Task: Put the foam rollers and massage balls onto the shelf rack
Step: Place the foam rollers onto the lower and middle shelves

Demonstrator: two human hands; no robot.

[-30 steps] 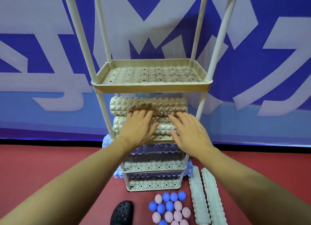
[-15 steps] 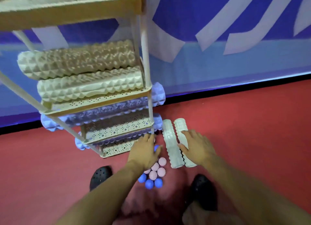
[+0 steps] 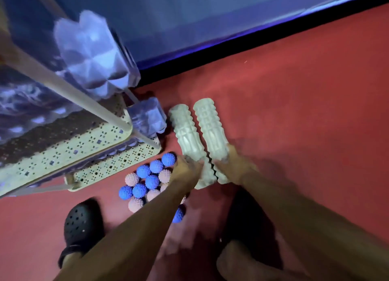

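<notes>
Two pale ridged foam rollers lie side by side on the red floor. My left hand [image 3: 187, 169] grips the near end of the left roller [image 3: 186, 131]. My right hand [image 3: 233, 165] grips the near end of the right roller [image 3: 210, 127]. A cluster of several spiky blue and pink massage balls [image 3: 150, 180] sits on the floor just left of my left forearm, partly hidden by it. The beige perforated shelf rack [image 3: 69, 146] fills the left of the view, with purple rollers [image 3: 92, 55] on its lower tiers. The image is motion-blurred.
My feet in black clogs [image 3: 82, 224] stand on the red floor, one left of the balls and one under my right arm. A blue wall with a black base strip [image 3: 252, 40] runs behind the rack. Open red floor lies to the right.
The view dropped from the upper tiers to the floor. Both hands came down from the beige rollers on the rack, reached the two pale rollers, and now grip their near ends.
</notes>
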